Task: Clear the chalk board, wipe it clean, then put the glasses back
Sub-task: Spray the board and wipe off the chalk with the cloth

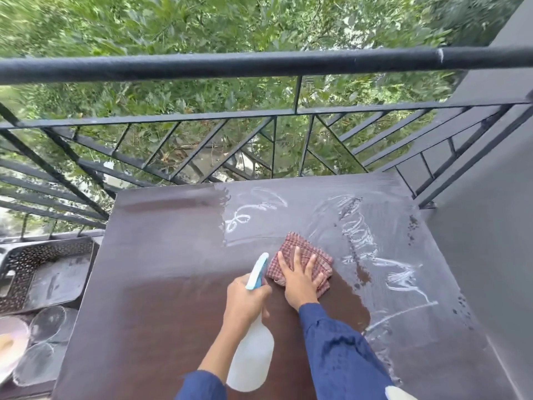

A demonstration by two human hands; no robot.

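While the right hand (300,277) presses flat, fingers spread, on the cloth (305,255) mid-board (173,255), the left hand's (245,298) grip is wrapped round a spray bottle (253,359). Chalk marks (360,241) remain at 2 o'clock; glasses (49,321) sit off the worktop at 9.

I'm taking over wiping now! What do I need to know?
Left hand holds the spray bottle.
Right hand presses the checked cloth flat on the chalk board.
Done: board cleared; its left and near-middle parts look wiped.
Left: chalk marks remain on the right and far middle. Then bring back the glasses, which sit off the left edge by a tray.
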